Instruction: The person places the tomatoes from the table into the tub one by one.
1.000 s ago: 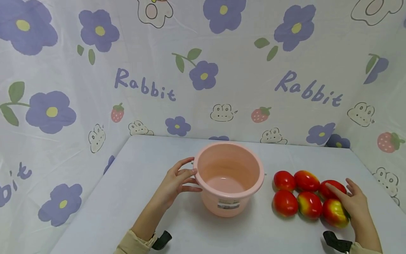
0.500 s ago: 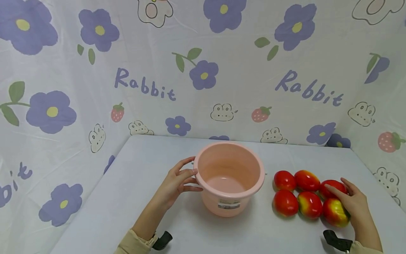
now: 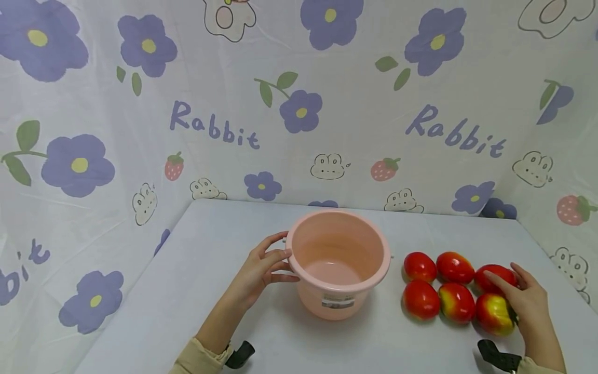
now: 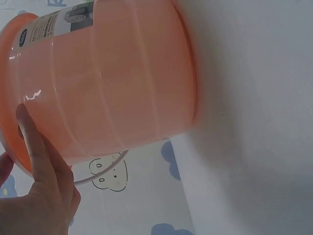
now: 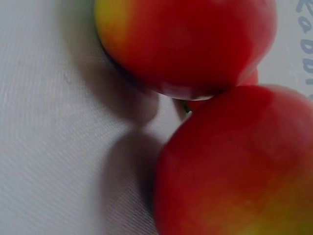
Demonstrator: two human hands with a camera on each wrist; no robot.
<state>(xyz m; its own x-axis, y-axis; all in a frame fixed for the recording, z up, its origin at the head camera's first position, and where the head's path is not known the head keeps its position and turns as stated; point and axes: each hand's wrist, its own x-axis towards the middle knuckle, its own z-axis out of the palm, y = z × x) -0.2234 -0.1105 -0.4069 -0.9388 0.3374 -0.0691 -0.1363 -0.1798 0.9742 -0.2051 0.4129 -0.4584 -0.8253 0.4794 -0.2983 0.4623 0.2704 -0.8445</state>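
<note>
The left grip point(image 3: 259, 270) pinches the rim of the bucket point(image 3: 338, 286), which stands upright on the counter point(image 3: 219, 244). Over on the right, the right grip point(image 3: 530, 298) has thumb and fingers around the red fruit point(image 3: 501, 271) at the back row's right end; it looks grasped, though I can't tell whether it's off the counter. The yellow-patched fruit point(image 3: 492, 314) lies just in front of it, and four others sit toward the bucket. I'd judge picking up to be the step in hand, bucket steadied meanwhile. The next move calls for a firm hold and a straight lift, clear of those neighbours.
</note>
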